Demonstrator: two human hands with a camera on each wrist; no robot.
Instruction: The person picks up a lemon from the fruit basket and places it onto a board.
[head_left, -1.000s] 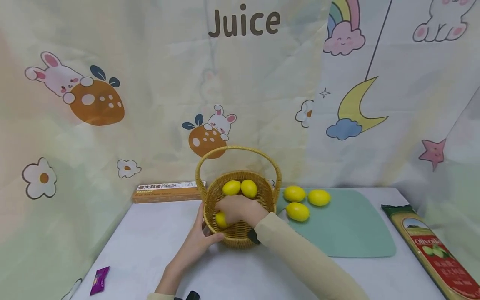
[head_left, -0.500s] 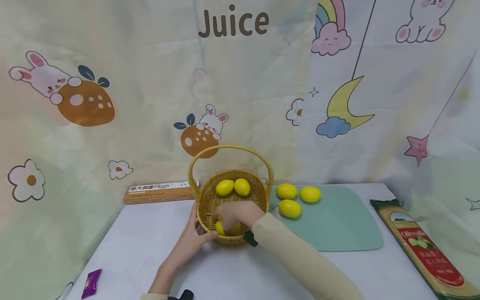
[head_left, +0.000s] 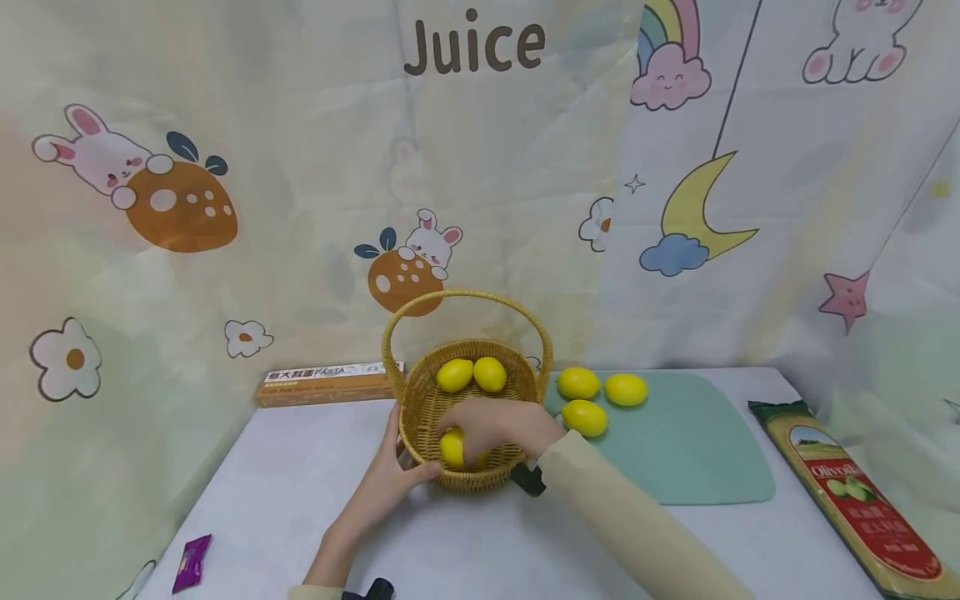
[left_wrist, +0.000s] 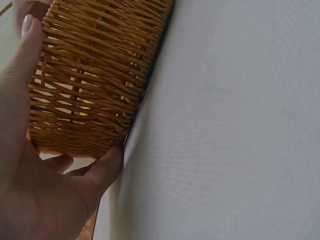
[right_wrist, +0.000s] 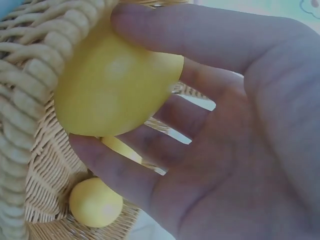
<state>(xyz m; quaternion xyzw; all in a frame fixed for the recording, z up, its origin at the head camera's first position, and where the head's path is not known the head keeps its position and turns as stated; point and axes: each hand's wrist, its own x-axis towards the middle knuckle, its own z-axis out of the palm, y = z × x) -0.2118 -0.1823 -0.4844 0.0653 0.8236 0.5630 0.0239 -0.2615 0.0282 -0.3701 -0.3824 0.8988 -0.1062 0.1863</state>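
Note:
A wicker basket [head_left: 427, 408] with a tall arched handle stands on the table. My left hand [head_left: 386, 475] grips its left side, thumb at the near rim and fingers round the outer wall; the left wrist view shows the woven wall [left_wrist: 95, 75] close up. Inside the basket, my right hand [head_left: 498, 423] holds a yellow lemon [head_left: 452, 447] near the front wall. In the right wrist view, thumb and fingers curl around this lemon [right_wrist: 115, 80]. Two more lemons, a left one [head_left: 454, 376] and a right one [head_left: 490, 374], lie at the basket's back.
Three lemons [head_left: 585, 418] rest on a green cutting board [head_left: 697, 450] right of the basket. Farther right lies an olive oil pasta packet [head_left: 847, 492]. A pasta box [head_left: 330, 385] sits at the back left, a purple-wrapped sweet [head_left: 192, 563] at the front left.
Inside the basket, my right hand and its lemon have shifted slightly to the right and nearer the front wall. My left hand keeps its grip on the basket. The head view has swayed a little.

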